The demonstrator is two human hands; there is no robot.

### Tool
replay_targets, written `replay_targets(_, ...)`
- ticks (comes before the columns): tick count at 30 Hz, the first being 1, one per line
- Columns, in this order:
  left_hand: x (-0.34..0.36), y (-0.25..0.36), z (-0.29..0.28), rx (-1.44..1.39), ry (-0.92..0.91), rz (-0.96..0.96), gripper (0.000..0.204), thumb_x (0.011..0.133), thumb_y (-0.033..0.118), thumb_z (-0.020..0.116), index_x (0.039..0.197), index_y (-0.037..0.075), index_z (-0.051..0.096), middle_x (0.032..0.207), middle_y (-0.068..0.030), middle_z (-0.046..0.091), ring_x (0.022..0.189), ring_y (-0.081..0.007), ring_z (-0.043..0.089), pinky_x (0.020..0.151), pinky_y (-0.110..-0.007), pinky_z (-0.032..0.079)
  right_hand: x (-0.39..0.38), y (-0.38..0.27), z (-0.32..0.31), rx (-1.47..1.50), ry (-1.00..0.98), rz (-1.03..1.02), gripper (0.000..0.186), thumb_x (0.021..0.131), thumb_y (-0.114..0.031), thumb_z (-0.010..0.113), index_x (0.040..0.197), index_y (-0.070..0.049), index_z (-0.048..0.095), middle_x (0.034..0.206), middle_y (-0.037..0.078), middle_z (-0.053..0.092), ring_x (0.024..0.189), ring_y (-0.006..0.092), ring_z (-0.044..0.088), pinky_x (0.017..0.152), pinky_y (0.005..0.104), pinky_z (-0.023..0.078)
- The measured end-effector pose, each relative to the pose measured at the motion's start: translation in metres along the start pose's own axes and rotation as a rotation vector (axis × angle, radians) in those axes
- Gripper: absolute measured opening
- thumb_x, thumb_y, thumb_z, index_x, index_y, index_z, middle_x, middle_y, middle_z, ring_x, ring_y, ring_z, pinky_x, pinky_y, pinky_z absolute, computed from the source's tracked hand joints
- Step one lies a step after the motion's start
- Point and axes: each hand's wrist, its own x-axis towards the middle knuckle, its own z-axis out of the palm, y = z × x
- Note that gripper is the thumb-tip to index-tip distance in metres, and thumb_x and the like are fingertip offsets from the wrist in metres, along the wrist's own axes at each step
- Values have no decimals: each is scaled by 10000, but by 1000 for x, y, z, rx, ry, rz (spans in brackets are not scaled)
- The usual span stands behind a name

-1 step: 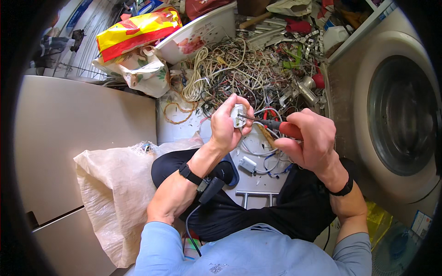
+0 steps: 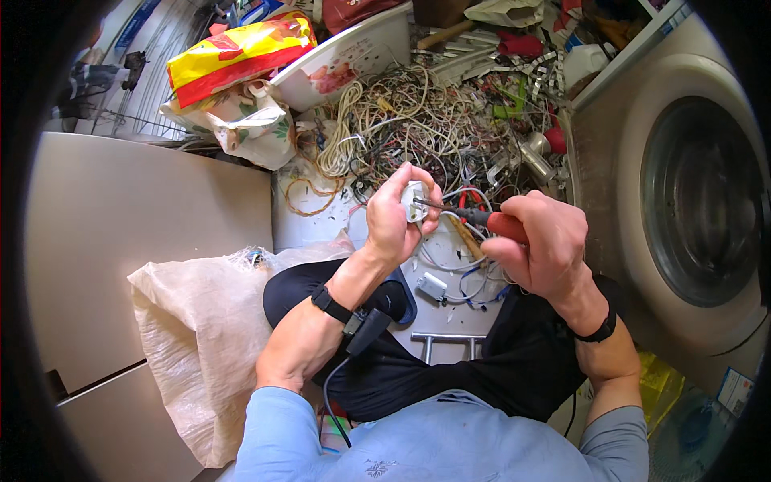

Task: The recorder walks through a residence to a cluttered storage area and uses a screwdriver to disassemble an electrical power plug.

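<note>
My left hand (image 2: 390, 221) is closed round a small white electrical plug (image 2: 413, 210), its face turned toward the right. A screwdriver (image 2: 507, 227) with a red and black handle is gripped in my right hand (image 2: 550, 241). Its thin dark shaft points left, and the tip meets the face of the plug; whether it sits in a screw is too small to tell. Beneath my hands, loops of grey cable (image 2: 438, 261) lie on the floor. Close by are a small white adapter-like box (image 2: 431, 287), red tool handles (image 2: 475, 195) and a tan wooden-looking piece (image 2: 466, 238).
A large heap of tangled wires (image 2: 426, 120) spreads ahead, with metal scraps beyond. At the back left stand a white tub (image 2: 345, 68) and a yellow-red bag (image 2: 241, 60). A woven sack (image 2: 197, 321) lies left, a washing machine (image 2: 626, 161) stands right, and a metal bar frame (image 2: 450, 337) is between my legs.
</note>
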Motion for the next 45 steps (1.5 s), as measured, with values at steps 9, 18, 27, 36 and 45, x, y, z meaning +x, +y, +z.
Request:
replay_targets(9,2,5,-4,-15,-14,43,361,1086,315,352,971,59,579,798,-115,614,614,-180,553,486,-300,436,-4,12,15,89,86,-28,305,819,-18,756,1067,-25,580,751,98,569,565,258,560,488,356,425)
replay_targets(18,0,5,0,2,27,92,331,1079,278,360,951,63,576,792,-110,620,584,-173,543,487,-300,435,-9,0,10,-9,18,131,289,843,-37,747,1072,-26,570,755,108,579,585,269,579,524,366,458)
replay_targets(27,0,3,0,102,86,140,322,1074,261,353,947,60,571,794,-106,622,571,-166,537,491,-295,433,-1,-1,21,109,85,-1,246,845,-62,759,1019,-29,589,756,110,597,623,262,610,521,356,477)
replay_targets(36,4,-2,-6,19,9,77,332,1080,278,361,967,55,580,811,-116,631,606,-175,558,509,-305,448,-2,2,16,88,13,104,187,830,-55,768,922,-26,608,705,107,588,548,253,588,486,356,452)
replay_targets(45,0,-3,-2,109,42,113,321,1072,266,364,953,59,579,786,-114,624,588,-178,555,496,-291,443,-6,3,11,88,-59,17,304,792,14,781,1004,-15,566,702,96,577,538,243,548,471,344,420)
